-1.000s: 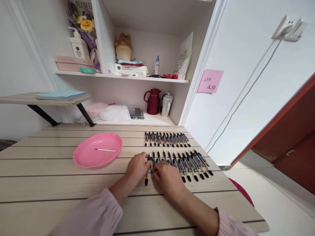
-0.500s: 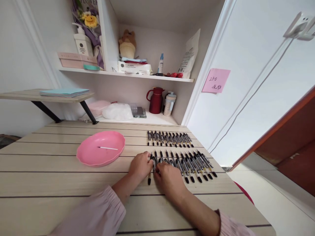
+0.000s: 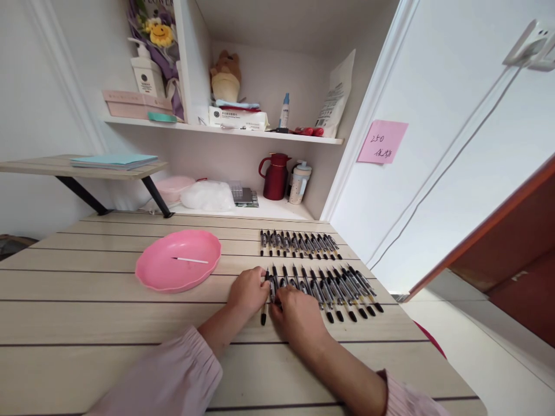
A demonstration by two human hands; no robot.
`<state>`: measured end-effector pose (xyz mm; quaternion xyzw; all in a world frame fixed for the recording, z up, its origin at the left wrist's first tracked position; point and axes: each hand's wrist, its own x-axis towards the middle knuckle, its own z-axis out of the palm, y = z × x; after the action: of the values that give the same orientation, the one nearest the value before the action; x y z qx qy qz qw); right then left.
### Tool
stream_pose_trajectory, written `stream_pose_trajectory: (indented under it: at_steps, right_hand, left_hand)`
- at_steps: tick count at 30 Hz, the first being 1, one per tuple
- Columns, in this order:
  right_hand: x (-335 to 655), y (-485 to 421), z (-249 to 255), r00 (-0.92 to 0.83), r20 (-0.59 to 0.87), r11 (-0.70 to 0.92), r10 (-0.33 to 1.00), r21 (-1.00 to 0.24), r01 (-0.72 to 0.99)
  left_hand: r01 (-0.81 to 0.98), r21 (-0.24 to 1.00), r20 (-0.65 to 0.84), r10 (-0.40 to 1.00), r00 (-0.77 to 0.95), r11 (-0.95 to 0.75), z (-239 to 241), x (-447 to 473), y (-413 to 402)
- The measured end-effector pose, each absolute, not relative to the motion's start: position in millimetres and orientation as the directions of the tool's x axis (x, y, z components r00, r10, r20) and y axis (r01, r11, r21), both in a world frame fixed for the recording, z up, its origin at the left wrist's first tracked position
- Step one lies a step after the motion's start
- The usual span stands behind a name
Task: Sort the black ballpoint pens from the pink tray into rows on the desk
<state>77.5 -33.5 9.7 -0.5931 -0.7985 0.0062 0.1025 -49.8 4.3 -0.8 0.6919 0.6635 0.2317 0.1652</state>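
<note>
1. The left hand is resting near the middle of the picture. Its fingers are staying close together and touching the end pen. I cannot tell if they are pinching it.
2. That pen is lying just right of the left hand, with its black bottom end pointing down the picture.
3. The right hand is bending over the near row of pens, right of the middle. It is hiding the lower parts of some pens, so I cannot tell if it is holding one.
4. The other pens in that row are spreading out to the right of the right hand.
5. The far row of pens is lying higher up, past both hands.
6. A pink bowl is sitting on the counter, left of the middle. A thin white stick is lying inside it.
</note>
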Motion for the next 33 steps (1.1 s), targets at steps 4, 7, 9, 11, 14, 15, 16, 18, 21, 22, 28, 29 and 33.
stream_pose_trajectory:
  at_steps: [4,7,9,11,14,15,16,18,21,22,28,29,33]
  right_hand:
    - [77,-32,9,-0.274,0.152,0.293,0.950,-0.127,0.948]
    - [76,-31,9,-0.271,0.144,0.289,0.952,-0.121,0.950]
    - [76,-31,9,-0.275,0.147,0.293,0.950,-0.113,0.950]
    - [76,-30,9,-0.278,0.152,0.295,0.949,-0.106,0.950]
    - [78,-32,12,-0.283,0.146,0.299,0.948,-0.103,0.949]
    - [78,-34,13,-0.286,0.144,0.302,0.947,-0.107,0.947]
    - [80,-36,15,-0.286,0.145,0.303,0.947,-0.112,0.946]
    - [83,-41,18,-0.284,0.150,0.303,0.947,-0.126,0.944]
    - [89,-52,19,-0.291,0.146,0.311,0.945,-0.139,0.940]
    - [91,-55,19,-0.296,0.143,0.316,0.944,-0.144,0.938]
    - [100,-69,11,-0.304,0.129,0.325,0.944,-0.200,0.924]
    - [101,-70,10,-0.301,0.130,0.323,0.945,-0.211,0.922]
    - [106,-73,8,-0.294,0.140,0.320,0.946,-0.240,0.916]
  left_hand:
    - [0.847,0.529,0.095,0.995,0.011,-0.059,0,-50,4]
    - [0.850,0.524,0.091,0.996,0.013,-0.059,0,-50,4]
    - [0.852,0.519,0.094,0.995,0.019,-0.066,0,-50,4]
    - [0.856,0.512,0.098,0.995,0.027,-0.073,0,-49,4]
    - [0.863,0.498,0.103,0.994,0.040,-0.086,1,-49,4]
    - [0.866,0.492,0.105,0.994,0.044,-0.090,1,-48,3]
    - [0.869,0.486,0.107,0.993,0.048,-0.094,2,-48,3]
    - [0.875,0.474,0.110,0.992,0.053,-0.100,2,-48,3]
    - [0.880,0.464,0.110,0.992,0.053,-0.098,2,-48,4]
    - [0.881,0.464,0.107,0.993,0.051,-0.096,1,-48,4]
    - [0.879,0.473,0.069,0.997,0.032,-0.061,0,-47,6]
    - [0.879,0.474,0.063,0.998,0.027,-0.053,0,-47,7]
    - [0.879,0.477,0.040,0.999,0.004,-0.023,3,-47,8]
